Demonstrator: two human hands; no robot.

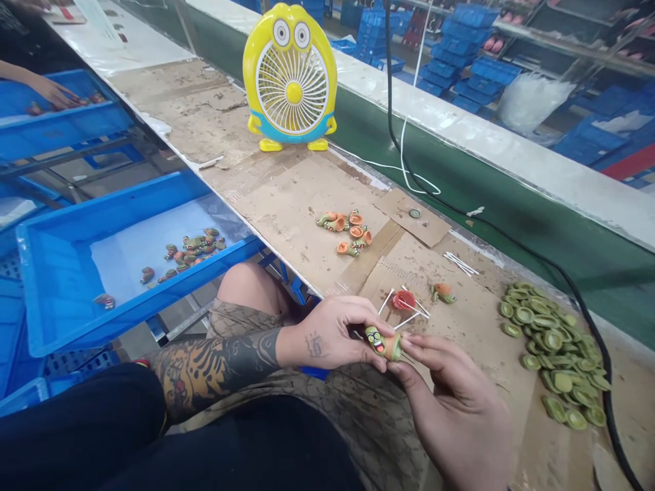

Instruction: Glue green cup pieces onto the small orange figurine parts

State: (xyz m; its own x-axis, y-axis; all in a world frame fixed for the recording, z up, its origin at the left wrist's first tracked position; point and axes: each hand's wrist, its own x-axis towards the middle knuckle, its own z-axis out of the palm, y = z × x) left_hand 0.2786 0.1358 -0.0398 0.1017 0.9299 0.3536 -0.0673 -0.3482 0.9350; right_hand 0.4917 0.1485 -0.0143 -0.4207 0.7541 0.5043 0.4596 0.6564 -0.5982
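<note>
Both of my hands meet over the near edge of the bench, holding one small painted figurine [379,341] with a green face, open red mouth and orange body. My left hand [332,334] pinches its head end from the left. At the other end, the fingertips of my right hand [450,402] press on a green rim piece [394,346]. Just beyond the figurine lies a red cup [404,299] with cotton swabs around it. Another orange and green figurine [444,292] rests to the right of the cup.
Green oval pieces [552,341] are heaped at right beside a black cable [578,293]. Several figurines [357,232] lie mid-bench, below a yellow fan [293,88]. More swabs [460,263] lie farther back. At left, a blue tray [56,327] holds figurines; another person's hand [54,92] reaches into another tray.
</note>
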